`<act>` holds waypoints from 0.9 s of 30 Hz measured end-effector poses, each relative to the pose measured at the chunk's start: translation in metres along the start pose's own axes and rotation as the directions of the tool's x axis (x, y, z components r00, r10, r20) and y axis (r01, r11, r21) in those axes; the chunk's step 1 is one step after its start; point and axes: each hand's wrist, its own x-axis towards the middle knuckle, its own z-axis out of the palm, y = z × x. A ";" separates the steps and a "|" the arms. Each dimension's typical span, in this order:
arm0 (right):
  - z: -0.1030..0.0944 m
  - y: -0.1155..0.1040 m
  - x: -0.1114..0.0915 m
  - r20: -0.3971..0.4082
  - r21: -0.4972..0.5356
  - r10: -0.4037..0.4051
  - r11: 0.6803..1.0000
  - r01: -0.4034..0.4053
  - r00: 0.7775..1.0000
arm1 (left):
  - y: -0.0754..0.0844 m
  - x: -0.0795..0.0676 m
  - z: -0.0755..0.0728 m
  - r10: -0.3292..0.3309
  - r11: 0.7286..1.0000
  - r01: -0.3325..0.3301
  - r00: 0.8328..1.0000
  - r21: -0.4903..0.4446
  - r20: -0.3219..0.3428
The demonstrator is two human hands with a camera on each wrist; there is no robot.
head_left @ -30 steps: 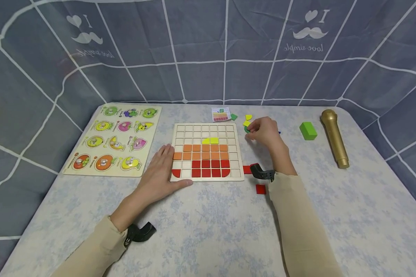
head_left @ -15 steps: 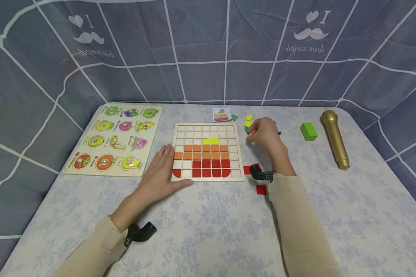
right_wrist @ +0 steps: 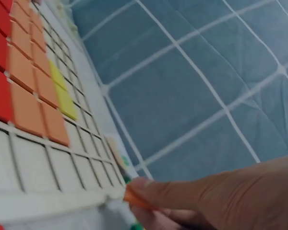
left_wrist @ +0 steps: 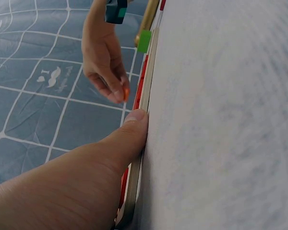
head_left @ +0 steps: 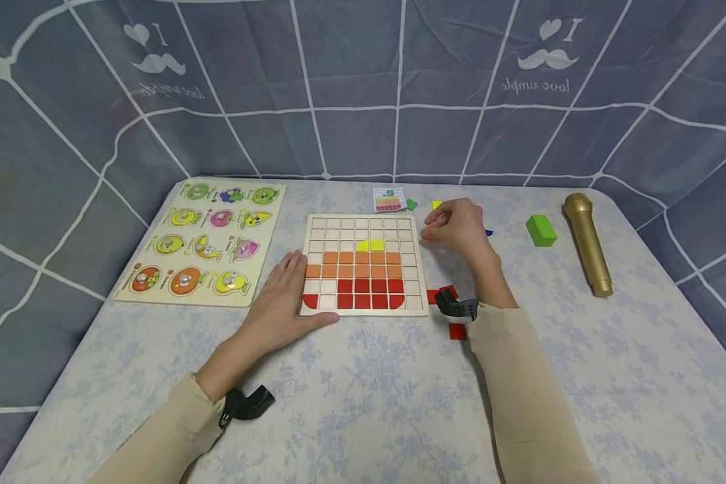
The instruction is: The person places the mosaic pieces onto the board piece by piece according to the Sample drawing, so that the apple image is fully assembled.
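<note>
Now R hand (head_left: 456, 228) pinches orange tile (right_wrist: 137, 198) nr grid bd (head_left: 404, 236), straight-fingered L hand (head_left: 278, 302) touching its edge.

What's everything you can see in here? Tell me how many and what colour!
Tablecloth: one, white and blue, under everything
Curtain: one, blue-grey with white lines, around the back
Grid board: one, pale, middle
Red tiles: nine, red, on the grid board
Orange tiles: eleven, orange, on it
Yellow tiles: two, yellow, on it
Held piece: one, orange, in the right hand
Picture card: one, mostly white, behind the grid board
Loose green piece: at least one, green, beside the card
Loose yellow piece: at least one, yellow, beyond the right hand
Loose blue piece: at least one, blue, beside that hand
Loose red pieces: at least two, red, right of the grid board
Puzzle board: one, pale with colourful pictures, left
Block: one, green, right
Microphone shape: one, gold, far right
Wrist cameras: two, black, on the wrists
Sleeves: two, beige, on the arms
Hands: two, left touching the grid board, right pinching
</note>
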 end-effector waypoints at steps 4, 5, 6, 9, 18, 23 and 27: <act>0.015 -0.016 -0.003 -0.009 0.047 -0.067 0.997 0.068 0.998 | -0.001 -0.001 -0.001 -0.004 1.000 0.004 1.000 -0.006 -0.002; 0.020 -0.020 -0.004 -0.007 0.060 -0.090 0.994 0.090 0.996 | -0.001 -0.001 -0.001 -0.007 1.000 0.007 1.000 -0.006 -0.001; 0.025 -0.025 -0.006 -0.001 0.077 -0.114 0.991 0.114 0.993 | -0.001 -0.001 -0.001 -0.010 1.000 0.010 1.000 -0.007 0.001; 0.039 -0.037 -0.010 0.021 0.099 -0.179 0.979 0.177 0.984 | -0.001 -0.002 -0.001 -0.015 1.000 0.015 1.000 -0.007 0.009; 0.077 -0.055 -0.021 0.142 0.111 -0.288 0.955 0.274 0.947 | 0.001 -0.001 -0.003 -0.006 1.000 0.006 1.000 0.006 0.016; 0.093 -0.059 -0.024 0.177 0.071 -0.363 0.932 0.356 0.915 | 0.001 -0.001 -0.002 -0.004 1.000 0.004 1.000 0.002 0.010; 0.100 -0.062 -0.026 0.169 0.068 -0.390 0.921 0.384 0.905 | 0.000 -0.001 -0.002 -0.012 1.000 0.012 1.000 0.009 0.015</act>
